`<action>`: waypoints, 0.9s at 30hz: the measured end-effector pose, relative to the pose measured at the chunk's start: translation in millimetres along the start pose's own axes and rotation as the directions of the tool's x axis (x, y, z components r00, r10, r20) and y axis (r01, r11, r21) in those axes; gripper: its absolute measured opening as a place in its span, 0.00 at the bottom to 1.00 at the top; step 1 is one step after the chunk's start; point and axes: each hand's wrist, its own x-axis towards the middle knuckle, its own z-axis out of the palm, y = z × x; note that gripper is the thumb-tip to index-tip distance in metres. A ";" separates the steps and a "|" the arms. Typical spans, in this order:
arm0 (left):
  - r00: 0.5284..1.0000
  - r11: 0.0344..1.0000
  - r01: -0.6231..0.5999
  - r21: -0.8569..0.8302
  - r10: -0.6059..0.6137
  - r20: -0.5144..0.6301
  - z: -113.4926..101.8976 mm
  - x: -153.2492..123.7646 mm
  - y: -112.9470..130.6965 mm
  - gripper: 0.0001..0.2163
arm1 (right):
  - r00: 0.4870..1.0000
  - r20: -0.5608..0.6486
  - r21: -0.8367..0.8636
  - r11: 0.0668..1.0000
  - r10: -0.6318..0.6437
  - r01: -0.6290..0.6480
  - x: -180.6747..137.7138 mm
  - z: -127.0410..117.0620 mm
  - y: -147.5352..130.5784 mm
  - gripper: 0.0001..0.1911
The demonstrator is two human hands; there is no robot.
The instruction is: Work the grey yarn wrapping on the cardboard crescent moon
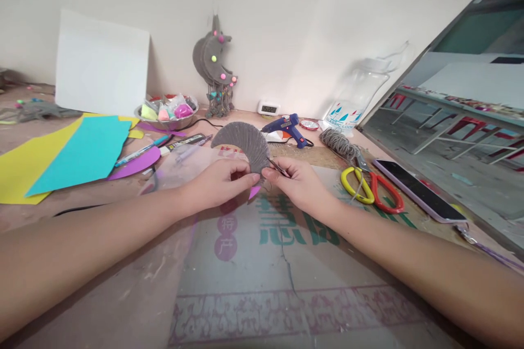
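A crescent wrapped in grey yarn (241, 139) is held up over the middle of the table. My left hand (223, 182) is closed on its lower part, thumb in front. Close against the same end, my right hand (298, 180) pinches a loose dark strand of yarn (278, 166), partly hidden by the fingers. A purple tip (254, 192) shows below the crescent. Under both hands lies a printed plastic sheet (245, 267), with a thin strand on it.
Behind stand a blue glue gun (289, 130), a small clock (269, 107) and a finished moon ornament (215, 60). Scissors (372, 191), a yarn bundle (339, 143), a phone (417, 188) and a glass jug (356, 92) are right. Coloured sheets (82, 152), pens (143, 151) and a bowl (167, 121) are left.
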 end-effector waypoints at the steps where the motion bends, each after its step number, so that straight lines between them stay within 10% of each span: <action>1: 1.000 1.000 -0.010 0.006 0.010 0.002 0.1 -0.1 0.3 0.17 | 1.000 0.007 0.010 1.000 -0.001 0.001 0.0 0.0 0.1 0.13; 27: 0.997 1.000 -0.018 0.017 0.019 -0.076 -3.9 -4.3 5.9 0.17 | 0.999 0.039 0.045 0.998 -0.032 0.031 -3.0 -2.2 -6.1 0.11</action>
